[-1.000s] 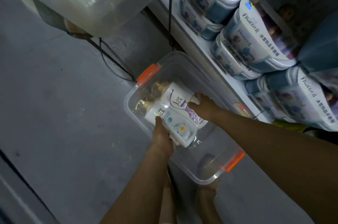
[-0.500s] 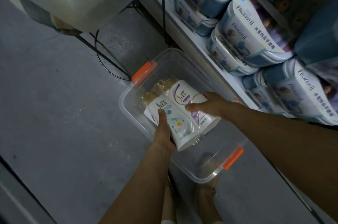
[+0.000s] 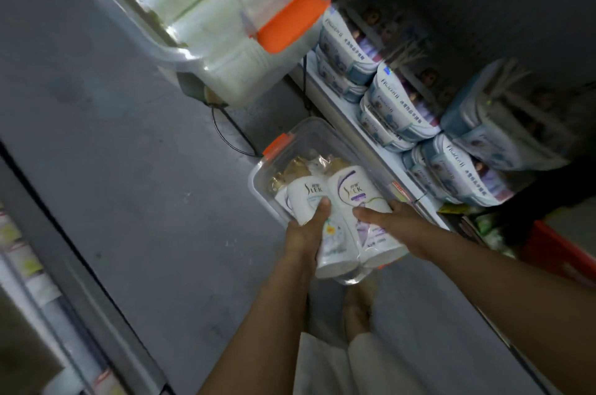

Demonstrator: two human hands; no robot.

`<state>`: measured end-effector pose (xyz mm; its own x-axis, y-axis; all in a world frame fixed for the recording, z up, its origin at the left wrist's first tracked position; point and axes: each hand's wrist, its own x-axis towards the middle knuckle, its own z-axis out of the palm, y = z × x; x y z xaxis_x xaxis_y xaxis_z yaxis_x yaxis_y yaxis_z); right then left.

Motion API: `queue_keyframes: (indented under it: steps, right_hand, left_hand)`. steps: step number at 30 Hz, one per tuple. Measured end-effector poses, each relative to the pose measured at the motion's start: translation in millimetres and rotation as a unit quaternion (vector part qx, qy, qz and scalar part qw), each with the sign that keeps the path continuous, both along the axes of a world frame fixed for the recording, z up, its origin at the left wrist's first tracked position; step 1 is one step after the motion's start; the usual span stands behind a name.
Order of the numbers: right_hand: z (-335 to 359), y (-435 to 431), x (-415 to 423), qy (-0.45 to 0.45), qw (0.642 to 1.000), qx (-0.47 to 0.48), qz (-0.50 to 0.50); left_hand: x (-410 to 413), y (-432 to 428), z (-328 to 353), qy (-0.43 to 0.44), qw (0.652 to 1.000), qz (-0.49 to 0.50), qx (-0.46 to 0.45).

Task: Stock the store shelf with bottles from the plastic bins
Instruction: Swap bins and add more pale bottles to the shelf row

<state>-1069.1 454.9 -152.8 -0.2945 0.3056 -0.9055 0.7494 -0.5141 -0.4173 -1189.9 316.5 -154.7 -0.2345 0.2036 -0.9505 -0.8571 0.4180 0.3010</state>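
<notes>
A plastic-wrapped pack of white bottles (image 3: 346,201) with gold caps is lifted above a clear plastic bin (image 3: 292,144) with orange latches on the floor. My left hand (image 3: 308,231) grips the pack's left side, thumb across the front of the left bottle. My right hand (image 3: 392,223) holds the right side, fingers curled round the purple-labelled bottle. The pack covers most of the bin's inside. The white bottom store shelf (image 3: 358,123) runs just right of the bin.
A second clear bin (image 3: 206,49) with an orange latch, full of pale bottles, stands higher at the upper left. Stacked blue-and-white tissue packs (image 3: 396,97) fill the bottom shelf. A black cable (image 3: 225,133) loops on the grey floor. A red crate (image 3: 558,252) sits at right.
Both hands have raised the bottle pack up out of the floor bin toward me. The view has pulled back and tilted, bringing the upper bin and its latch into sight.
</notes>
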Motion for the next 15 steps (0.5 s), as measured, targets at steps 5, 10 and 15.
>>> queue_keyframes:
  steps: [5, 10, 15]
  right_hand:
    - [84.7, -1.4, -0.6, 0.005, 1.000, 0.018, -0.002]
    - [161.3, 3.0, -14.3, 0.029, 0.997, 0.017, -0.072]
    - [248.9, -11.9, -27.8, 0.101, 0.988, -0.018, -0.116]
  left_hand:
    - [-5.4, -3.9, 86.5, 0.035, 0.998, -0.007, 0.046]
    - [-20.7, -10.7, 166.4, 0.067, 0.993, -0.028, 0.096]
    - [-35.9, -19.6, 244.3, 0.097, 0.982, -0.064, 0.147]
